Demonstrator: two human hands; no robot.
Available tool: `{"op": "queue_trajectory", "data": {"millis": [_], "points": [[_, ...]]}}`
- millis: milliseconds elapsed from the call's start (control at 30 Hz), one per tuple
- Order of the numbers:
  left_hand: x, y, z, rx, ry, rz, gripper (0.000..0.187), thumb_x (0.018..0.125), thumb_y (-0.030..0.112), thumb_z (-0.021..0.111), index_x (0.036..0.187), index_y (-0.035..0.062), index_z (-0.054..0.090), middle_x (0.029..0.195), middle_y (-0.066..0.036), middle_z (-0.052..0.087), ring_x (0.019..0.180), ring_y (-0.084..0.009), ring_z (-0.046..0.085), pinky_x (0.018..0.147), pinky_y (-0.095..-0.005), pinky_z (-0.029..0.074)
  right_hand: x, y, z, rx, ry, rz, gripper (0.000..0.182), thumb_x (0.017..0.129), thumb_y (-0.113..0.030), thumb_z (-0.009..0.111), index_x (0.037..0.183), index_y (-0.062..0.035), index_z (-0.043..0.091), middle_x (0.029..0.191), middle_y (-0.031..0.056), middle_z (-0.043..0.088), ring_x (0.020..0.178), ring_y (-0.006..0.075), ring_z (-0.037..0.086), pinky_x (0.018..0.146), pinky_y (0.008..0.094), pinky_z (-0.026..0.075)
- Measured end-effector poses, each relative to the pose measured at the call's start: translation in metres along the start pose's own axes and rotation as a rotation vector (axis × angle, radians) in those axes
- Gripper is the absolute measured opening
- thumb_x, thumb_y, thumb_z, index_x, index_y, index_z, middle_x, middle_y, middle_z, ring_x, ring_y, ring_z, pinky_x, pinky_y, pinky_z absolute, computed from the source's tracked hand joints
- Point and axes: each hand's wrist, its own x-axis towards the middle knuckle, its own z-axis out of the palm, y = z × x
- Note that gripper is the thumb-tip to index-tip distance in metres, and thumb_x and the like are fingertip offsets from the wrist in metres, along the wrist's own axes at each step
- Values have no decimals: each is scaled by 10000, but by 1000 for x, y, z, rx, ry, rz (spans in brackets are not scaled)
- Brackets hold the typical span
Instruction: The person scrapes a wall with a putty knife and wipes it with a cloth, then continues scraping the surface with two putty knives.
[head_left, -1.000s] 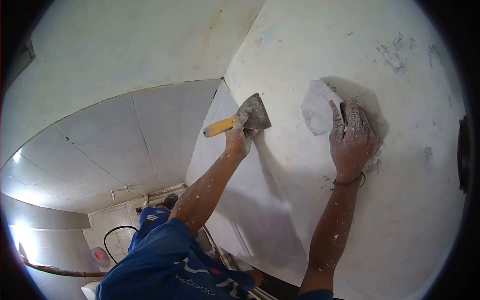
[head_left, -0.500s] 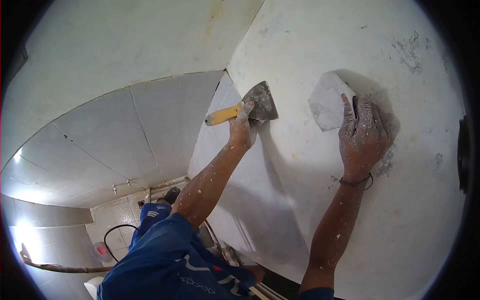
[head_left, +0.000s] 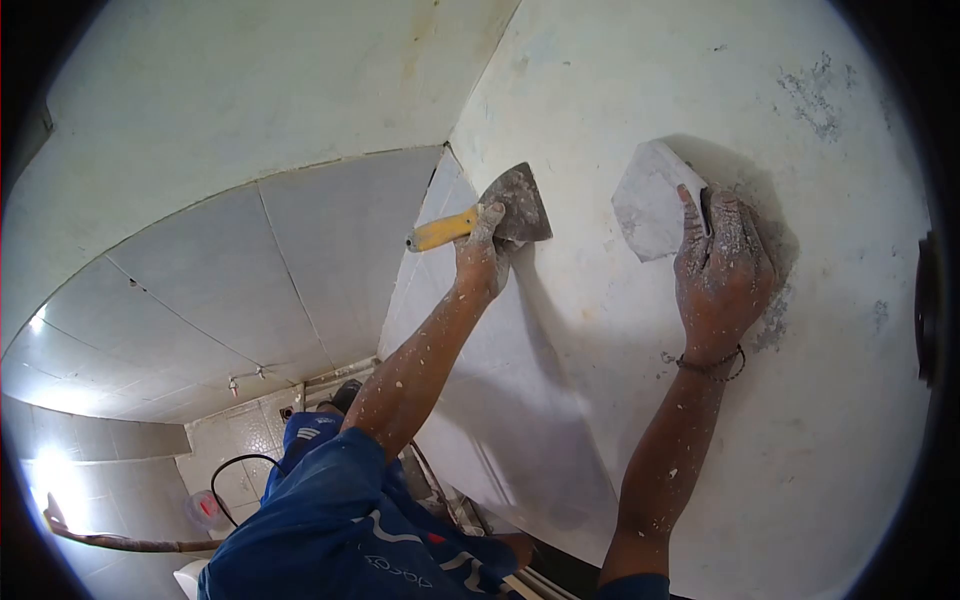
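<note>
My left hand [head_left: 482, 250] is closed round a putty knife [head_left: 518, 205] where the blade meets the yellow handle. Its wide grey blade is smeared with filler and points up and to the right, close to the wall corner. My right hand [head_left: 725, 255], coated in white dust, holds a folded whitish sheet of sandpaper [head_left: 650, 205] against the painted wall [head_left: 600, 330]. The sheet's upper left part spreads out past my fingers, while my palm hides the rest. A dark beaded bracelet [head_left: 712, 368] circles my right wrist.
Bare grey patches [head_left: 812, 95] mark the wall at the upper right. Grey tiles [head_left: 200, 260] line the lower part of the left wall, with small taps [head_left: 247, 378] on it. At the lower left are a brown pole [head_left: 130, 543] and a black hose [head_left: 225, 470].
The view has shifted very slightly. Both hands keep their holds, with the sandpaper and putty knife almost where they were.
</note>
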Motion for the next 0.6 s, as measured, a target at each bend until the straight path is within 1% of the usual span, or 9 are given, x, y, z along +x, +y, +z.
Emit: {"op": "queue_trajectory", "data": {"millis": [100,167,233,267,300,367,433,533,600], "points": [[-7,-2,8,-50,40,-27,342,810,137,639,1100,29,492,1022,-80,579,903,-191,593,756,-321,521,0,0,-2,-20,-40,-40,165,768,-118,655,893,-10,659,886,116,659,838,276,636,744,348,510],[-4,-6,36,-92,65,-60,333,808,134,643,1086,21,501,1024,-81,579,901,-187,592,754,-319,520,4,-3,-5,-14,-53,-22,170,766,-118,655,897,-10,655,886,120,658,842,276,635,742,348,511],[5,-5,77,0,-160,20,300,805,113,635,1058,5,518,1020,-84,580,889,-174,590,746,-310,517,2,1,-5,-7,-91,-13,175,764,-117,654,902,-10,651,885,123,656,846,276,634,739,349,511],[0,6,87,-22,-240,-40,391,801,119,646,1132,4,472,1037,-98,562,961,-191,567,820,-339,495,-1,4,-2,24,-49,-36,174,758,-113,654,899,-11,649,884,126,655,844,278,633,739,350,512],[-7,11,78,-18,-241,-40,391,801,119,646,1132,4,472,1037,-98,562,961,-191,567,820,-339,495,-3,6,-2,56,4,-54,173,751,-108,654,896,-12,646,883,128,654,842,280,632,739,352,512],[-5,14,57,59,-204,53,383,806,114,637,1133,2,471,1049,-102,561,967,-198,569,822,-343,503,5,-1,-11,111,-14,-17,168,744,-101,655,886,-12,645,874,128,653,829,285,631,739,357,512],[-4,5,14,90,-13,37,348,821,104,613,1127,12,475,1066,-100,559,984,-203,567,838,-348,505,2,-2,-21,182,-96,8,163,737,-93,656,877,-11,644,864,128,651,817,291,630,739,363,512],[-15,-2,3,-5,109,44,309,823,112,623,1098,38,504,1023,-76,582,912,-171,595,773,-323,520,-3,0,-19,241,-54,-11,169,724,-79,660,877,-10,644,847,121,650,799,295,627,745,371,510],[-13,0,-1,42,88,48,312,831,116,615,1110,46,495,1027,-69,580,913,-170,594,781,-321,518,-7,4,-14,215,14,-60,181,723,-80,660,889,-11,642,849,118,651,800,292,627,753,374,508]]}}
